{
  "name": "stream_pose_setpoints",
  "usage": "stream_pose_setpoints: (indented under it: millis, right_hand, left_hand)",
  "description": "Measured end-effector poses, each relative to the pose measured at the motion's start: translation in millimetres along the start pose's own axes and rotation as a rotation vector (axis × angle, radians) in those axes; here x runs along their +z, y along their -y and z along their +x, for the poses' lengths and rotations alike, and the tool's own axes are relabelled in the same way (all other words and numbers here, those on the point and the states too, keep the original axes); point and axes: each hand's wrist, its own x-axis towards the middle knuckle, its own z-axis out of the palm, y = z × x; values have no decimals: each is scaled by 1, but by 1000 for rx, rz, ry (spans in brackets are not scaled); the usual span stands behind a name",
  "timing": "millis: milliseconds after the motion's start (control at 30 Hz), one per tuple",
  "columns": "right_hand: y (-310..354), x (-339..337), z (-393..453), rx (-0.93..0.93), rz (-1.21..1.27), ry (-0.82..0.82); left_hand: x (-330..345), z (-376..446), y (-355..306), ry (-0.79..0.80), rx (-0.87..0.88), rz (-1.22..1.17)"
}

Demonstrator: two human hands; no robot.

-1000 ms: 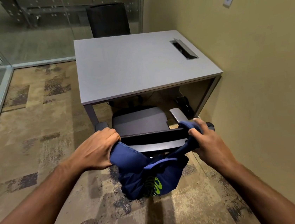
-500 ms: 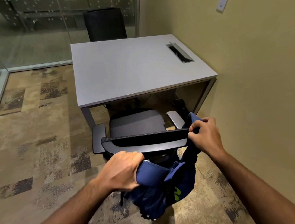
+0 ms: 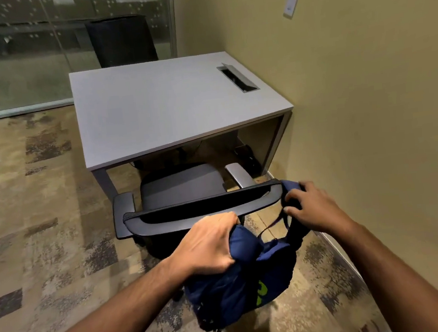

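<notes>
Fingers (image 3: 221,264) of left hand (image 3: 208,246) clenched round a bunched top fold of the navy backpack (image 3: 235,292). Right hand (image 3: 315,209): fingers curled on the backpack's shoulder strap (image 3: 289,185), right at the right end of the office chair's backrest (image 3: 204,212); can't tell if the strap is looped over that corner. Backpack hangs clear of the floor behind the backrest, just under the left hand, body crumpled.

Markings: one lime-green logo (image 3: 261,293) on the backpack's front, half buried in folds, not readable, so brand unknown.

Chair seat sits partly under the grey table (image 3: 165,109). Table is against the beige wall, with an open cable slot (image 3: 238,77) near its far right corner. Small wall plate (image 3: 291,3) above it, too small to read. Second dark chair (image 3: 121,40) on the table's far side, glass partition (image 3: 22,51) behind that. Patterned carpet (image 3: 40,213) underneath.
</notes>
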Motion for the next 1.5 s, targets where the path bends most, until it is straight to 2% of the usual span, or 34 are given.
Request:
stream_pose_setpoints:
  millis: [67, 133, 233, 267, 467, 567, 733, 800, 900, 967, 1100, 1167, 1267, 1367, 1500]
  right_hand:
    - [2, -2, -14, -50, -133, 49]
    - [10, -2, -30, -207, -196, 100]
    - [27, 12, -51, -420, -25, 368]
    - [32, 19, -55, -441, 14, 383]
    - [34, 54, -54, -446, 130, 2]
    - [25, 49, -53, -395, 162, -15]
    - [12, 32, -66, -323, 209, 129]
    - [11, 27, -73, -292, 251, 153]
    - [7, 21, -80, -239, 262, 189]
    - [1, 18, -83, -194, 250, 188]
    - [-15, 7, -87, -119, 217, 158]
    - [-28, -3, -88, -79, 199, 130]
    - [-50, -17, -89, -17, 186, 72]
    - [-74, -32, -87, 25, 202, 26]
    - [-105, -48, -76, 28, 206, -36]
  left_hand:
    - [-3, 8, -5, -15, -20, -85]
    - [-8, 16, -9, -24, -28, -160]
    - [-15, 26, -15, -57, -27, -244]
    - [-17, 28, -17, -66, -24, -267]
    - [-19, 34, -22, -68, -55, -372]
    - [-14, 34, -25, 10, -30, -381]
    - [-11, 38, -25, 159, 49, -328]
    - [-13, 41, -28, 253, 147, -210]
    - [-13, 46, -37, 375, 291, 112]
    - [-8, 49, -46, 337, 367, 243]
    - [14, 58, -66, 151, 492, 390]
    - [32, 61, -72, 120, 443, 329]
    - [66, 71, -76, 227, 331, 152]
    - [96, 93, -82, 289, 317, 96]
    - [118, 140, -102, 222, 270, -44]
